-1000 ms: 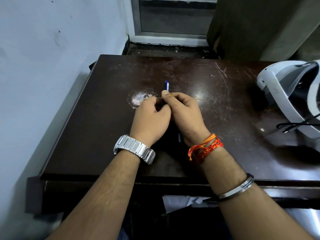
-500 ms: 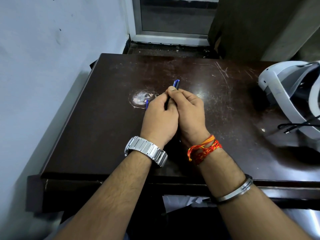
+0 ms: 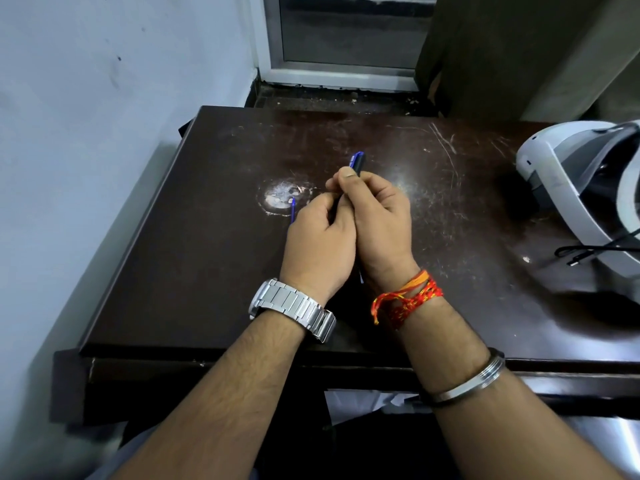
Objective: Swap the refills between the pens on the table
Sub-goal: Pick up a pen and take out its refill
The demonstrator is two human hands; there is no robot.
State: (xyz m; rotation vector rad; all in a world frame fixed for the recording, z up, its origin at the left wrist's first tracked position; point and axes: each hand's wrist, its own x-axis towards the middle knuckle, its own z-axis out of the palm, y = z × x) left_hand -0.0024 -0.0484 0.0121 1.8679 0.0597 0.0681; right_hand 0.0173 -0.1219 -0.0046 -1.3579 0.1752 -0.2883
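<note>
Both hands meet over the middle of the dark table (image 3: 194,258). My right hand (image 3: 379,223) is closed around a dark pen with a blue clip (image 3: 357,163), whose far end sticks out above the fingers. My left hand (image 3: 320,244) presses against the right one and grips a thin blue piece (image 3: 293,209), a refill or slim pen part, that pokes out to its left. A short bluish sliver (image 3: 361,277) shows between the wrists. The rest of the pen parts are hidden inside the hands.
A white headset (image 3: 575,188) with a black cable (image 3: 585,252) lies at the table's right edge. A worn pale patch (image 3: 278,199) marks the tabletop left of the hands. A wall runs along the left, and a window frame stands behind the table.
The pen's far end has tilted to the right and shows more above the right hand. The thin blue piece has come into view at the left hand, and both hands have drifted slightly right.
</note>
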